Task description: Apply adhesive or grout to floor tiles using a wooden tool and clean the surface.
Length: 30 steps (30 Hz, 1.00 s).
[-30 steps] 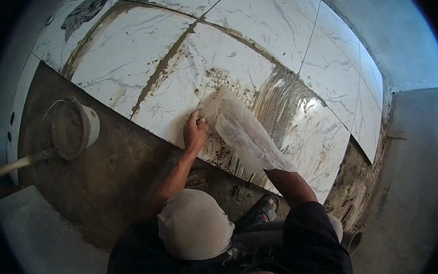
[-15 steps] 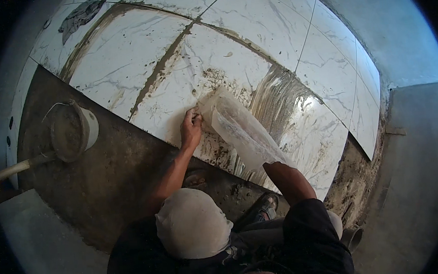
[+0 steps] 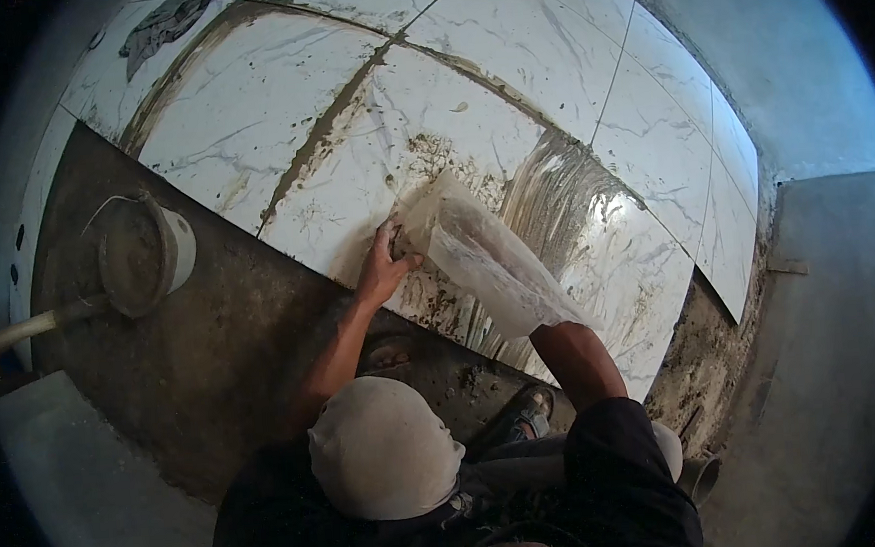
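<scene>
A cloudy, translucent plastic bag [image 3: 503, 274] stretches slantwise over a smeared white marble-patterned tile [image 3: 417, 104]. At its far left end is my left hand [image 3: 382, 267], thumb and fingers closed around the bag's edge. My right hand [image 3: 553, 333] has gone into the near right end of the bag; its fingers are hidden by the cloudy plastic, and only the wrist and forearm show plainly. Beneath and beside the bag, the tile carries grey streaks of wet mortar [image 3: 544, 207] and brown specks.
A mortar-stained bucket [image 3: 178, 251] with a wire handle stands on the dark floor at left, near a pale wooden handle [image 3: 20, 334]. A grey rag [image 3: 164, 27] lies on far-left tiles. Mortar fills the wide joints [image 3: 334, 129]. My sandalled foot [image 3: 534, 408] is by the tile edge.
My left thumb has spread away from the fingers and now points toward the bag. The right wrist has shifted slightly to the right, with the bag's near end.
</scene>
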### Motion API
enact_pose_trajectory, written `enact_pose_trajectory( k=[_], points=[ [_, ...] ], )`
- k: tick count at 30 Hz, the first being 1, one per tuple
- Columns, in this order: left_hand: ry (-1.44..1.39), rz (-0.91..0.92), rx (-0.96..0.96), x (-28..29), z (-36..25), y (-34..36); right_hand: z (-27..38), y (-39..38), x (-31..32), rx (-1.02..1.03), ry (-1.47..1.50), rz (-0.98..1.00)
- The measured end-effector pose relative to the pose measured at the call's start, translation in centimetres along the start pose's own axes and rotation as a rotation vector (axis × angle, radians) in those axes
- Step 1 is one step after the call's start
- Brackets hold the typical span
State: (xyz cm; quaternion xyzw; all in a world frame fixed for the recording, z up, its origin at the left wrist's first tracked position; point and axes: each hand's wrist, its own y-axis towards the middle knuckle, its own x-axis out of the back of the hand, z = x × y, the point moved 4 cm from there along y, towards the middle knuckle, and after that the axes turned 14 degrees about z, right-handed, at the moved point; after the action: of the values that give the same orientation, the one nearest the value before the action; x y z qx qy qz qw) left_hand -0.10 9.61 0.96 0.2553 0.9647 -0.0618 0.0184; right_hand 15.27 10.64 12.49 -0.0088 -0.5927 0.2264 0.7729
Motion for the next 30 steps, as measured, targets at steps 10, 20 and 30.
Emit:
enact_pose_trajectory(
  k=[10, 20, 30],
  points=[
    [-0.152, -0.168, 0.122, 0.3, -1.6, -0.1, 2.0, -1.2, -1.2, -0.005, -0.009, -0.01],
    [-0.21, -0.148, 0.139, 0.2, -0.3, 0.4, 1.4, -0.1, -0.3, 0.037, -0.002, 0.002],
    [-0.645, -0.051, 0.322, 5.4, -6.1, -3.0, 5.8, 0.3, 0.7, 0.298, 0.007, 0.125]
  ],
)
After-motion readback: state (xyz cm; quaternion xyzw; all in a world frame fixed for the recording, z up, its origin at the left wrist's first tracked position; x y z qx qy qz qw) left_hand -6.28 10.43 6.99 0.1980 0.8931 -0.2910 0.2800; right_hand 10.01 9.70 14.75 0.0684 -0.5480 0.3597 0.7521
